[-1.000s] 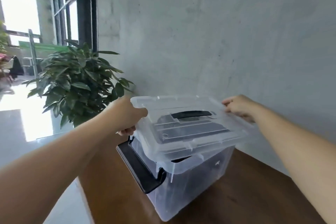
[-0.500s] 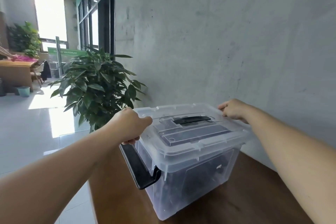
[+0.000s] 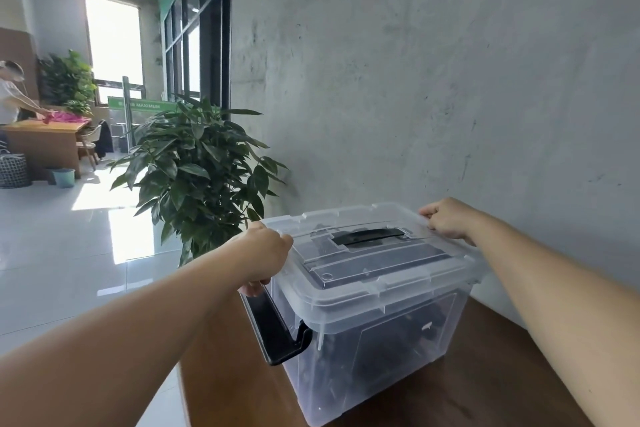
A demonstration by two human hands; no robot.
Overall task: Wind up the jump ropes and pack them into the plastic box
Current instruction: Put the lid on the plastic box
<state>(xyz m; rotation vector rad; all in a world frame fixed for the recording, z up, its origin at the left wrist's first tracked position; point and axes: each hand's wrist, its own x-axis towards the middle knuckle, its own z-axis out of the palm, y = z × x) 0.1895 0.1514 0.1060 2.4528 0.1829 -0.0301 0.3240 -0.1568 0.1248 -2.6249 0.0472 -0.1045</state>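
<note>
The plastic box stands on the brown wooden surface with its clear lid seated on the rim; dark shapes show through the walls, which I take to be the wound jump ropes already packed, though the plastic blurs them too much to count. The left hand has its fingers curled over the lid's left edge, grasping it just above the black side latch, which hangs swung outward and unfastened; the right hand grasps the lid's far right corner. The task looks nearly finished — what seems left is pressing the lid home and snapping the latches; the right-hand latch is hidden.

The box sits close to the surface's left edge, the open latch overhanging it; a potted plant stands just beyond on the floor. The grey wall lies near behind and to the right — there is more open surface toward the camera.
</note>
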